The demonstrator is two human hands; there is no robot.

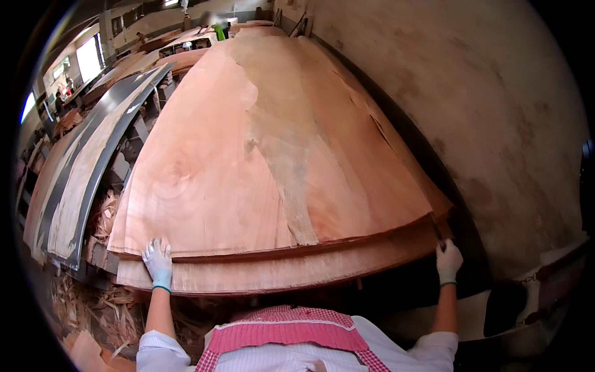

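In front of me lies a large stack of thin reddish wood veneer sheets [211, 161], with a paler brown patch down the middle of the top sheet. A lower layer of veneer [248, 273] sticks out toward me. My left hand [158, 261], in a pale glove with a blue-green cuff, rests at the stack's near left corner, fingers stretched over the edge of the top sheet. At the near right corner my gloved right hand [449, 261] is closed around a dark narrow knife-like tool [437, 228]; it meets the veneer edge.
A stained wall [471, 111] runs along the right. Left of the stack stands a long dark-edged panel [114, 149] on blocks. Wood scraps [99, 310] litter the floor at lower left. More veneer stacks and people are at the back.
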